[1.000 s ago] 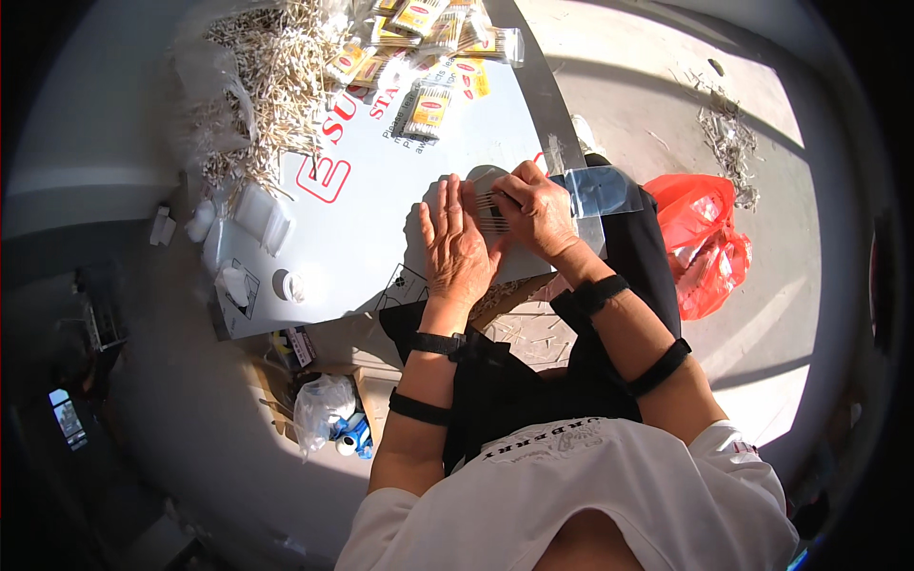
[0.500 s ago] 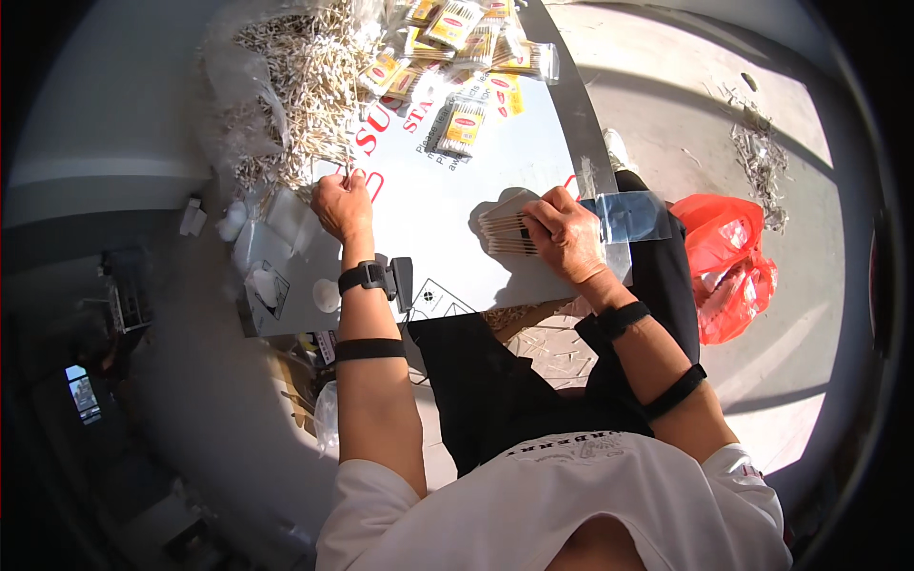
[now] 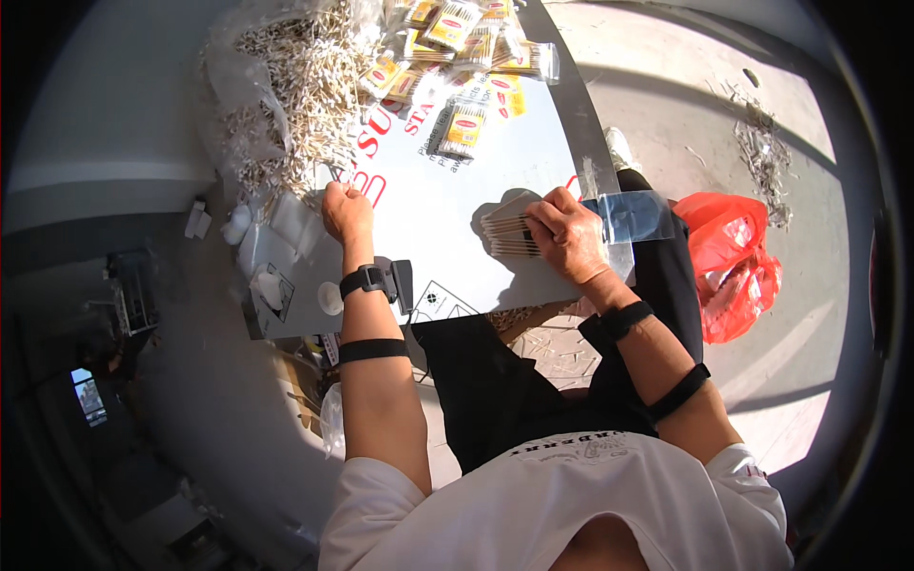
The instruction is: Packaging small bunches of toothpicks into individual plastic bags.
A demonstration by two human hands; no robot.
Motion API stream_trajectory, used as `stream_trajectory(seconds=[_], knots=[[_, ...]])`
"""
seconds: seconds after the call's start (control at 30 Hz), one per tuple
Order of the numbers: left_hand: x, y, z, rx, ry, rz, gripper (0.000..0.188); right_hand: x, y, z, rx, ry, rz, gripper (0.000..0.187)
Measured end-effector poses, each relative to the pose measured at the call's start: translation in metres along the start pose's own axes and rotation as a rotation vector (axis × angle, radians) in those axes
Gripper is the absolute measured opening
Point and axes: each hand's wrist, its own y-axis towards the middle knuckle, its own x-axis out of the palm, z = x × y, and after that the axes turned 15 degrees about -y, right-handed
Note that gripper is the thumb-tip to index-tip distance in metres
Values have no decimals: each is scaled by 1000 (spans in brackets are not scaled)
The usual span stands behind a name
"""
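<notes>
My right hand [image 3: 574,236] is closed on a flat row of cotton swabs [image 3: 507,236], their tips fanned to the left over the table. A clear, bluish plastic sleeve [image 3: 636,217] lies beside that hand, at the table's right edge. My left hand [image 3: 348,213] is in a pinch at the near edge of a big heap of loose cotton swabs [image 3: 309,95]. What its fingertips hold, if anything, is too small to make out. A filled packet of swabs with a yellow label [image 3: 464,130] lies on the table between and beyond the hands.
More filled packets [image 3: 452,27] are piled at the table's far end. The heap rests in crumpled clear plastic [image 3: 238,76]. A white round piece [image 3: 329,298] lies near my left wrist. Right of the table are a red plastic bag [image 3: 722,262] and scattered swabs [image 3: 762,157] on the floor.
My left hand has drawn slightly back toward me, away from the swab heap, its fingers still pinched. The right hand keeps its hold on the row of swabs, almost unmoved.
</notes>
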Motion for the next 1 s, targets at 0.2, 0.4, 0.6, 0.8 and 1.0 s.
stream_trajectory(seconds=[0.2,0.4,0.6,0.8,1.0], knots=[[6,-54,42,560,-270,-545,10,2,-3,7,37,-12,-45,12],[23,-77,82,776,-188,-628,12,2,1,1,2,10,0,7],[26,-87,85,709,-160,-566,14,3,-2,4,-3,23,9,5],[44,-100,61,591,-528,-322,28,-1,1,5,174,339,90,22],[70,-130,66,229,-1186,-414,48,20,25,6,239,715,38,40]])
